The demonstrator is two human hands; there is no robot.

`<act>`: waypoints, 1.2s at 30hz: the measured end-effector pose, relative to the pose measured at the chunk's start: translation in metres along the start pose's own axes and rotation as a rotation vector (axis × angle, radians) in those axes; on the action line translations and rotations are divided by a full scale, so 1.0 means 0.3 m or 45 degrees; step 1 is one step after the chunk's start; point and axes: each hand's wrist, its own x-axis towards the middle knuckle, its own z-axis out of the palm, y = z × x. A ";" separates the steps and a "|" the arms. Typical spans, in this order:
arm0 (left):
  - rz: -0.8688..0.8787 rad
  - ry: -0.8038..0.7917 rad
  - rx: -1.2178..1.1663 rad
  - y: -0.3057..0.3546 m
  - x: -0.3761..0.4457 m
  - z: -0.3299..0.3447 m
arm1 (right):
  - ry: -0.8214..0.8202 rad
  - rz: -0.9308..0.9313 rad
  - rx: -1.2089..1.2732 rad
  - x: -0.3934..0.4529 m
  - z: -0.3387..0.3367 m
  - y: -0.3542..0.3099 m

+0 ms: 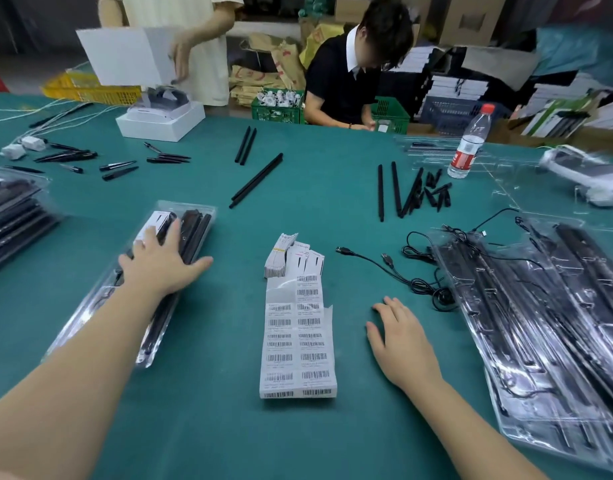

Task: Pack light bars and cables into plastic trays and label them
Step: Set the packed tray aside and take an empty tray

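A closed clear plastic tray (190, 220) with black light bars and a white label lies on the green table at the left. My left hand (159, 261) rests flat on top of it, fingers spread. A sheet of barcode labels (298, 341) lies in the middle, with a stack of white cards (291, 254) just beyond it. My right hand (398, 344) lies open on the table, right of the sheet, holding nothing. A black USB cable (395, 271) trails toward filled clear trays (540, 323) at the right.
Loose black bars (256, 180) and small black parts (433, 192) lie mid-table. A water bottle (469, 143) stands at the right back. A pile of packed trays (10, 209) sits at the far left. Two people work across the table beside a white box (159, 123).
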 end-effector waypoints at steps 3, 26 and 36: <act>0.036 -0.143 0.155 0.007 0.010 0.048 | -0.018 -0.005 0.004 -0.001 -0.004 0.001; 1.109 -0.145 -0.294 0.820 -0.423 0.123 | -0.192 0.397 -0.517 0.105 -0.328 0.257; 0.836 -0.171 -0.685 0.885 -0.375 0.168 | 0.168 0.117 0.089 0.156 -0.506 0.150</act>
